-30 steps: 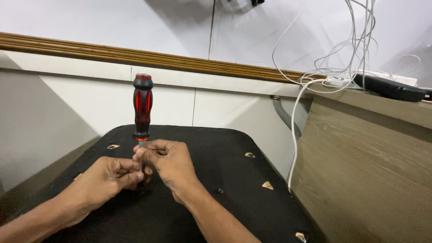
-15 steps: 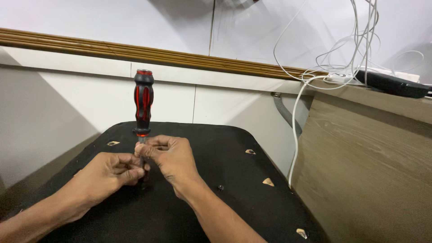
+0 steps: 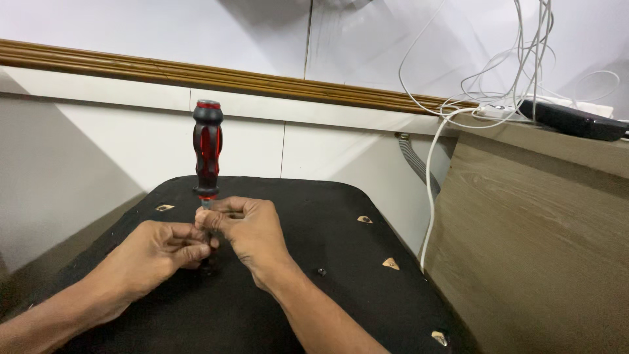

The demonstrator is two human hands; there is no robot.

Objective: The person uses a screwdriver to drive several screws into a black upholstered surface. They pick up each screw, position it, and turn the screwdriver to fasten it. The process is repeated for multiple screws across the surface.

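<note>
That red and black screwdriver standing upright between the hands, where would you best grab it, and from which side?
Probably by the thick handle of the screwdriver, coming from above or from the wall side. It stands upright on the black panel, handle free in the air, while the left hand and right hand crowd the thin shaft below. The handle's waisted, ribbed shape suits a wrap-around grip.

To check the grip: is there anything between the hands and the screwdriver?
Nothing visible. The right hand and left hand both pinch the shaft just below the red-and-black handle of the upright screwdriver, over the black panel.
</note>
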